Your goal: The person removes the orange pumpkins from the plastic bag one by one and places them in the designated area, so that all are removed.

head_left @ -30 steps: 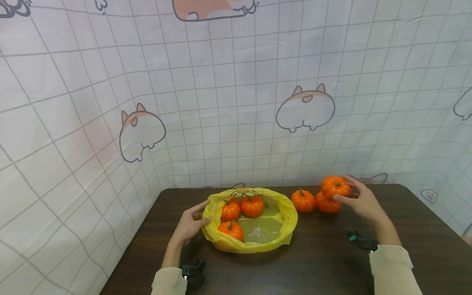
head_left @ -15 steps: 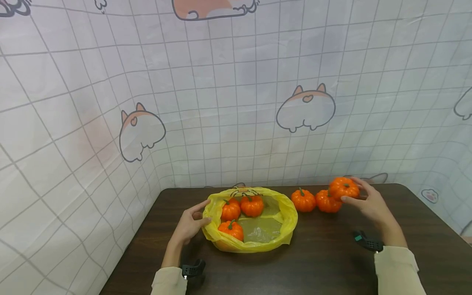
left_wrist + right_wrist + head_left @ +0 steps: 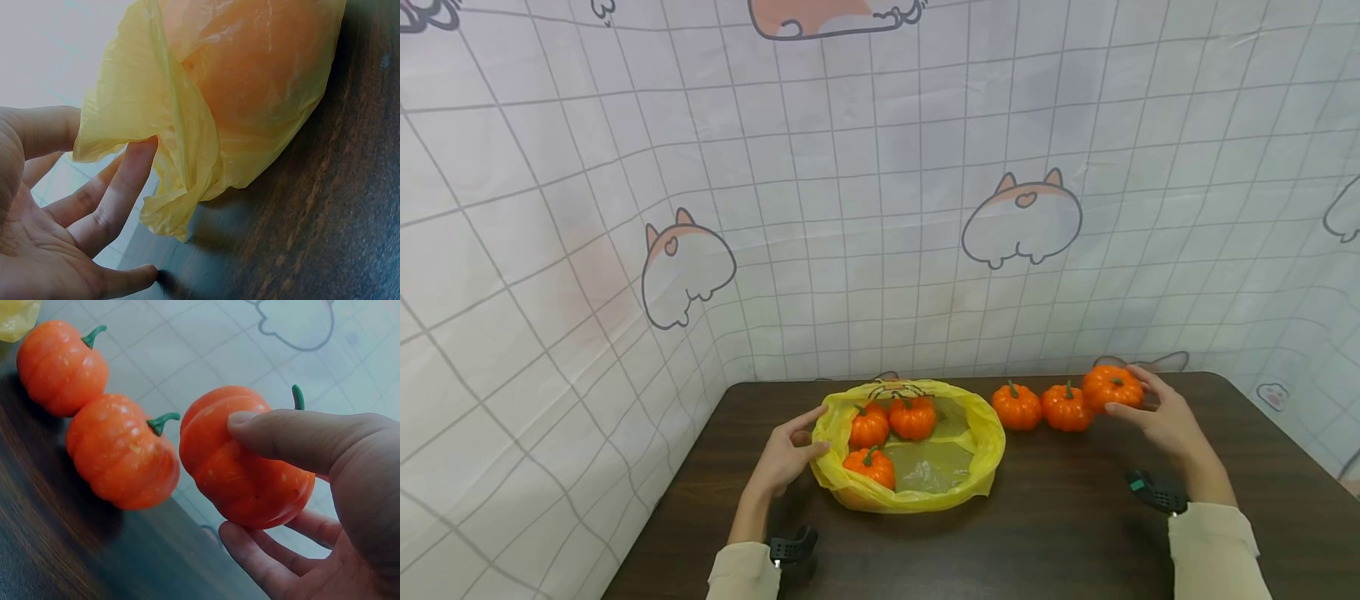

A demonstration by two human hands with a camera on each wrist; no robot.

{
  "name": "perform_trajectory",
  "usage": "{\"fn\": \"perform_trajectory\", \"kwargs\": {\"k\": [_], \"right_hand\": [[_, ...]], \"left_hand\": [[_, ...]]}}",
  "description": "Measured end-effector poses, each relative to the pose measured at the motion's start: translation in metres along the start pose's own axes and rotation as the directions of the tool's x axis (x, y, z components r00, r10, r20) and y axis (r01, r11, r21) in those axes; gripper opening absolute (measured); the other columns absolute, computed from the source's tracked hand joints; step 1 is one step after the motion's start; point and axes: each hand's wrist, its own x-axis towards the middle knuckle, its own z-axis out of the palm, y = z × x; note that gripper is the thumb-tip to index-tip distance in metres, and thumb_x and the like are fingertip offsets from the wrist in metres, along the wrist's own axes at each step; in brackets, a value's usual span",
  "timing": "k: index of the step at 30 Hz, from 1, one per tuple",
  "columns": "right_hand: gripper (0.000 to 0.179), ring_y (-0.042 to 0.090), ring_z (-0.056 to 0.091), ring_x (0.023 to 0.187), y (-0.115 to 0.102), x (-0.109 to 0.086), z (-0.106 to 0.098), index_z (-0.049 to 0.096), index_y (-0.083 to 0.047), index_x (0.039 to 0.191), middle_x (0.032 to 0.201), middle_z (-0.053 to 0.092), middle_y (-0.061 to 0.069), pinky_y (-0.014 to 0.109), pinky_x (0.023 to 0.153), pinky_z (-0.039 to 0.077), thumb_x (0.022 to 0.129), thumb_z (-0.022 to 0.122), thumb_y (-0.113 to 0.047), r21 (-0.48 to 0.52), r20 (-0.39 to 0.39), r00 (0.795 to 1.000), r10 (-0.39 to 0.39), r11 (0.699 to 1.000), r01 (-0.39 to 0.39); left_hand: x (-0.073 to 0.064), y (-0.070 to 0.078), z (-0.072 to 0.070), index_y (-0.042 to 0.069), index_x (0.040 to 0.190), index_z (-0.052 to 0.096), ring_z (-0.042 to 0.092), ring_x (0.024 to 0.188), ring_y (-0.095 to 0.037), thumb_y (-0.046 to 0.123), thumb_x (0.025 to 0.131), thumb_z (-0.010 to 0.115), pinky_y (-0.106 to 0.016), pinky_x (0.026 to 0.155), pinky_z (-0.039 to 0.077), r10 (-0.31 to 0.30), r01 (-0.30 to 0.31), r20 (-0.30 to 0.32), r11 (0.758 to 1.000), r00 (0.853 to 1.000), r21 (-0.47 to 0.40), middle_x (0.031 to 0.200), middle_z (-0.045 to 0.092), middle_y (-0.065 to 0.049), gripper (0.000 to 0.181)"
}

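Observation:
A yellow plastic bag [image 3: 988, 467] stands wide-mouthed on the table, with three small orange pumpkins [image 3: 912, 419] inside its left and back part. My left hand [image 3: 784, 458] holds the bag's left rim; in the left wrist view the thumb goes behind a fold of the yellow film and one fingertip [image 3: 142, 149] meets its lower edge. At the right, my right hand [image 3: 1165, 419] grips another orange pumpkin [image 3: 250, 465] with a green stem, thumb on one side and fingers on the other. Beside it, two more pumpkins [image 3: 1017, 407] sit in a row.
The dark wood-grain table [image 3: 1000, 554] reaches back to a white gridded cloth [image 3: 880, 208] with cartoon animal prints, which also hangs along the left side. The row's right-hand pumpkin [image 3: 125, 453] lies close to the gripped one.
My right hand has moved right and slightly down with its pumpkin, uncovering the pumpkin behind it. The left hand and the bag have stayed in place.

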Motion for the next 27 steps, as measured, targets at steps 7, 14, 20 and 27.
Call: {"fn": "perform_trajectory", "kwargs": {"k": [7, 14, 20, 27], "right_hand": [[0.093, 0.061, 0.036, 0.134, 0.011, 0.0, -0.003, 0.013, -0.009, 0.165, 0.158, 0.018, 0.043, 0.077, 0.1, 0.037, 0.098, 0.068, -0.043, -0.007, -0.016, 1.0, 0.007, 1.0, -0.007], [0.094, 0.061, 0.031, 0.137, 0.021, -0.001, -0.005, 0.011, -0.006, 0.164, 0.158, 0.018, 0.044, 0.078, 0.102, 0.034, 0.098, 0.067, -0.042, -0.001, -0.032, 0.999, 0.019, 1.0, -0.019], [0.094, 0.064, 0.027, 0.137, 0.031, 0.001, -0.005, 0.011, -0.004, 0.164, 0.156, 0.019, 0.045, 0.079, 0.103, 0.031, 0.099, 0.066, -0.044, -0.022, -0.038, 0.998, 0.04, 0.999, -0.041], [0.097, 0.064, 0.02, 0.141, 0.048, 0.004, -0.001, 0.009, -0.005, 0.164, 0.158, 0.015, 0.045, 0.079, 0.107, 0.025, 0.097, 0.068, -0.043, 0.017, -0.029, 0.997, 0.074, 0.997, -0.073]], "left_hand": [[0.0, 0.0, 0.0, 0.023, 0.147, 0.058, 0.067, 0.092, -0.021, 0.004, 0.093, 0.072, -0.035, 0.076, 0.06, -0.001, 0.001, -0.006, 1.0, 1.0, 0.009, 0.121, 0.068, -0.025, 0.06], [-0.001, 0.001, 0.0, 0.024, 0.147, 0.058, 0.067, 0.095, -0.022, 0.005, 0.093, 0.072, -0.037, 0.078, 0.06, -0.005, 0.006, -0.01, 1.0, 1.0, 0.022, 0.121, 0.067, -0.024, 0.059], [-0.001, 0.001, 0.0, 0.024, 0.148, 0.057, 0.069, 0.094, -0.022, 0.004, 0.093, 0.071, -0.038, 0.078, 0.061, -0.005, 0.005, -0.004, 1.0, 1.0, 0.004, 0.12, 0.068, -0.024, 0.06], [0.0, 0.0, 0.001, 0.024, 0.147, 0.058, 0.069, 0.095, -0.022, 0.004, 0.093, 0.071, -0.038, 0.079, 0.061, -0.009, 0.009, -0.008, 1.0, 1.0, 0.004, 0.121, 0.068, -0.024, 0.06]]}}
